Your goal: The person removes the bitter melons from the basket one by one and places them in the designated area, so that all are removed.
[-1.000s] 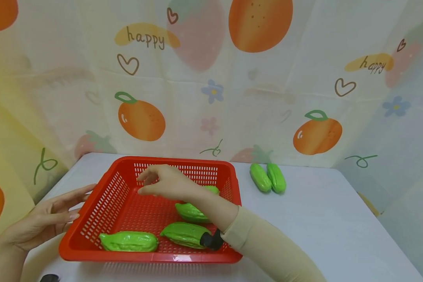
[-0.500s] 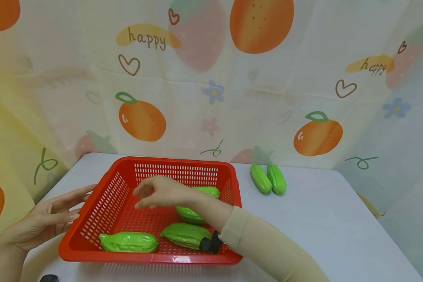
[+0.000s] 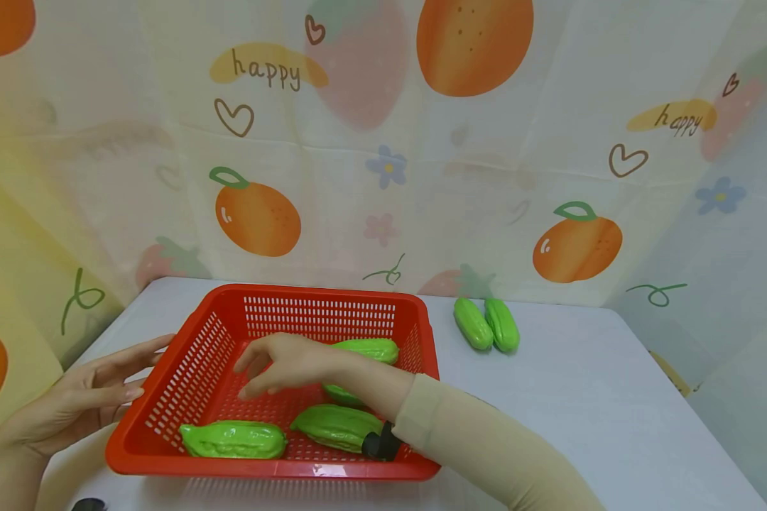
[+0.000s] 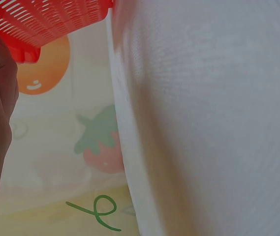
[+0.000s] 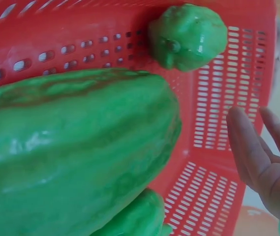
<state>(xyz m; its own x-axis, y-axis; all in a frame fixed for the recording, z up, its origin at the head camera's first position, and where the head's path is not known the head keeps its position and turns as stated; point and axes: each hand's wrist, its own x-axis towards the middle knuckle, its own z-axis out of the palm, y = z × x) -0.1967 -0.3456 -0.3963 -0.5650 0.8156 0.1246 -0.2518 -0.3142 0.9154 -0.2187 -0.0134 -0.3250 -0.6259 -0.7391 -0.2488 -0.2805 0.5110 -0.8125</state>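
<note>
A red plastic basket (image 3: 351, 466) with slotted walls stands on the table. Bitter melons lie inside: one at the front left (image 3: 233, 438), one at the front right (image 3: 332, 426), and two further back on the right, partly behind my right arm. My left hand (image 3: 83, 397) is at the basket's left side, its fingers and thumb against the outside wall without curling over the rim. Over the basket's middle hovers my right hand (image 3: 287, 363), fingers loosely bent, holding nothing. In the right wrist view a large bitter melon (image 5: 76, 147) fills the foreground, apart from the fingers.
Two more bitter melons (image 3: 486, 324) lie side by side on the white table (image 3: 581, 404), right of the basket near the back. A printed cloth (image 3: 473, 177) hangs behind the table. A black device (image 3: 381, 443) sits under my right wrist.
My right hand has come down and nearer over the basket, uncovering more of the back bitter melon. The left hand and the basket have stayed put.
</note>
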